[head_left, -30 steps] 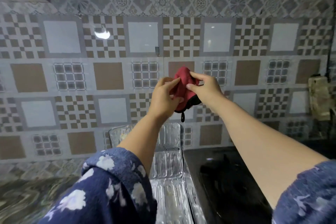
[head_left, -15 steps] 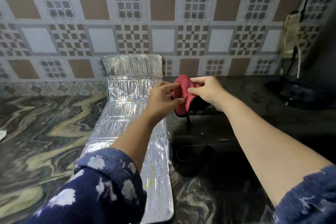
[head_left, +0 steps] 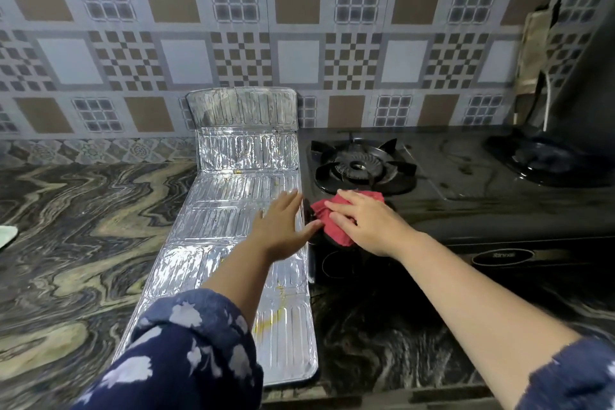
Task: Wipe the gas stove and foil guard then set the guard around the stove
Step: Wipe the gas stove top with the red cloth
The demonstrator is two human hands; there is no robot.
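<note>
Stove [head_left: 432,176] lies at three o'clock of the foil guard [head_left: 239,210], whose long axis runs twelve to six, its far panel folded up against the wall. Right hand [head_left: 369,223] presses a red cloth [head_left: 336,220] flat on the stove's near-left corner, burner [head_left: 361,166] at twelve o'clock. Left hand [head_left: 283,226], fingers straight, rests over the guard's edge. Stove's right end is dim.

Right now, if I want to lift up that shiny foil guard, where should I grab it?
Probably the foil guard is best held by its long left edge, coming from the bare counter side. It lies flat with its far panel bent up against the wall, and its right edge sits tight beside the stove. Thin foil bends, so use both hands, spread apart.
</note>
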